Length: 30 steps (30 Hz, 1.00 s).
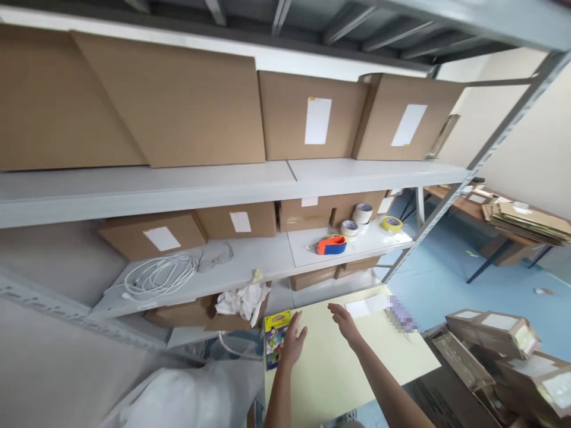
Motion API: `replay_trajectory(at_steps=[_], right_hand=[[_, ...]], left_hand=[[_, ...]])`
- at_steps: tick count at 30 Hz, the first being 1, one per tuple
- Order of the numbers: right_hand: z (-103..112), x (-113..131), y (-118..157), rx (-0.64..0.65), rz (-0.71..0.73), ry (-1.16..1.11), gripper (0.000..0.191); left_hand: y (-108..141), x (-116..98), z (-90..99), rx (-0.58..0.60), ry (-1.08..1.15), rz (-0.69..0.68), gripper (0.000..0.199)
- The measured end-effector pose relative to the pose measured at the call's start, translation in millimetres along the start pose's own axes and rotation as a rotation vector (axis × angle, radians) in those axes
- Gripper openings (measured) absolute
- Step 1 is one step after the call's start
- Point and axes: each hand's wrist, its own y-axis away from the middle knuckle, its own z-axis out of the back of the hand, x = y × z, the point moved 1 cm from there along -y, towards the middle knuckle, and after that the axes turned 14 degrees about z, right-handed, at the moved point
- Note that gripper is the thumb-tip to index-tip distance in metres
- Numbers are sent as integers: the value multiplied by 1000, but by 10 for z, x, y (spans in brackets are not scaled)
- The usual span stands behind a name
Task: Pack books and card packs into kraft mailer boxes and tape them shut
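Above the pale yellow tabletop [330, 380] both of my hands are stretched out, apart from each other. My left hand [293, 342] has its fingers extended and overlaps a colourful yellow-and-purple printed book or packet [274, 333] at the table's left edge; whether it touches it I cannot tell. My right hand [345, 324] is spread and holds nothing. It is nearest to some white paper [368, 305] at the back of the table. Farther right lies a purple item [401, 315], blurred out.
A metal rack [200, 193] with cardboard boxes [312, 119] rises ahead. Its middle shelf holds a white cable coil [160, 276], an orange-and-blue tape dispenser [331, 245] and tape rolls [363, 213]. Cartons [499, 330] stand at right, a white bag [191, 395] at lower left.
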Motion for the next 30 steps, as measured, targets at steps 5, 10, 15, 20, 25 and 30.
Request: replay_trajectory(at_steps=[5, 10, 15, 20, 25, 30], right_hand=[[456, 396, -469, -17, 162, 6, 46], [631, 916, -1156, 79, 258, 158, 58], [605, 1393, -2019, 222, 531, 478, 72], [552, 1451, -2429, 268, 477, 656, 61], [528, 1471, -2388, 262, 454, 710, 47], [408, 1531, -2043, 252, 490, 762, 45]], left_hand=[[-179, -722, -535, 76, -105, -78, 67], [-266, -1248, -892, 81, -184, -140, 65], [-111, -1363, -947, 11, -212, -118, 66], [149, -1281, -815, -70, -169, -52, 66], [348, -1317, -615, -109, -146, -27, 67], [490, -1272, -359, -132, -127, -52, 66]])
